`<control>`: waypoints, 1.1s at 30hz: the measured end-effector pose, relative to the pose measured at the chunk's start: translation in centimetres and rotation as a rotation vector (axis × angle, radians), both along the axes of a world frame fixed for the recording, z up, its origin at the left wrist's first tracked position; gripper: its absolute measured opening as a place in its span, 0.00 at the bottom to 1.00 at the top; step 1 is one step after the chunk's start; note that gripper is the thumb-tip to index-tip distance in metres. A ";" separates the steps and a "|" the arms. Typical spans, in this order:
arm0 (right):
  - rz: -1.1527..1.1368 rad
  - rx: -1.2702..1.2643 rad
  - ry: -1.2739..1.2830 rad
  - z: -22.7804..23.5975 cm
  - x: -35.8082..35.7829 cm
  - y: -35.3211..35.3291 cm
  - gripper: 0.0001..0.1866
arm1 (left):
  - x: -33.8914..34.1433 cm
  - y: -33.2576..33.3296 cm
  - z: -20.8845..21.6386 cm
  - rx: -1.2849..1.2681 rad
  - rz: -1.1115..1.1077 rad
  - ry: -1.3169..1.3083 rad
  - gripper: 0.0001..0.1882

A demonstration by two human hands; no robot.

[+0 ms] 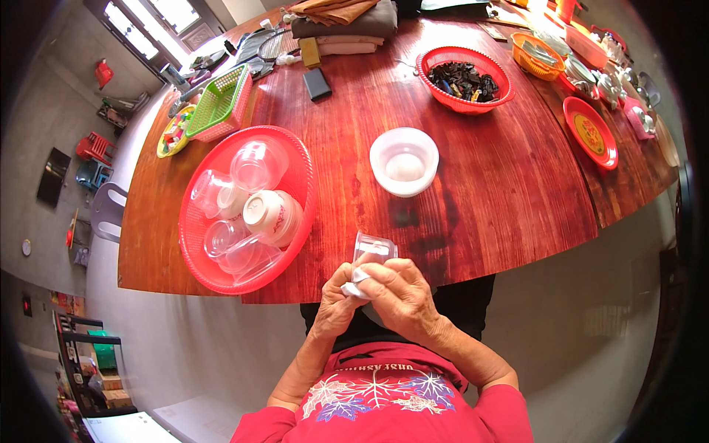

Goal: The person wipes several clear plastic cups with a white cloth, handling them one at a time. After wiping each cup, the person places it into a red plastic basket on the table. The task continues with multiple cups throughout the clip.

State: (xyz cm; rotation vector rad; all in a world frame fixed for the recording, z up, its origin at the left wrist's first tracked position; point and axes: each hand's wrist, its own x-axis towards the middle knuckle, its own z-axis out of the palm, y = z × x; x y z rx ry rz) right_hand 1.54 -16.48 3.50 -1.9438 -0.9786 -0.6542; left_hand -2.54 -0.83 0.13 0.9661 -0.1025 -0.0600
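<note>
Close to the table's near edge, my two hands are together around a small clear plastic container (375, 247). My left hand (334, 301) is closed on its left side, though the fingers partly hide the grip. My right hand (405, 299) pinches a crumpled white cloth or tissue (356, 285) against the container. Beyond my hands stands a white, translucent plastic bowl (404, 164). To the left, a large red plastic basket (189, 221) holds several clear plastic containers (260, 164) and white cups (272, 215) lying at different angles.
At the far left are a green and pink basket (221, 103) and a yellow one (174, 145). A black box (316, 85) lies near folded cloths (347, 28). Farther right stand a red colander (467, 108) of dark pieces, an orange basket (538, 68) and a red plate (607, 151).
</note>
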 end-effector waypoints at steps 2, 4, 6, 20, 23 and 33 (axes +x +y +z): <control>-0.077 0.044 0.034 0.3 0.5 -0.4 0.21 | 0.0 0.0 0.1 -0.021 -0.027 0.043 0.09; -0.101 0.160 0.143 0.4 1.7 -0.9 0.18 | 0.2 -0.2 0.8 -0.029 -0.030 0.068 0.07; -0.107 0.270 0.309 -0.4 3.0 -1.1 0.15 | 0.2 -0.4 1.8 -0.156 -0.074 0.045 0.06; -0.029 0.141 -0.006 -0.3 -0.1 -0.1 0.20 | 0.3 -0.2 -0.1 -0.616 -0.022 0.163 0.06; -0.145 0.186 0.108 0.3 1.7 -0.9 0.15 | 0.3 -0.1 0.7 -0.631 -0.108 0.175 0.04; -0.100 -0.017 0.150 -1.5 -1.4 -0.9 0.23 | 1.0 0.8 -0.4 -0.770 -0.007 0.180 0.06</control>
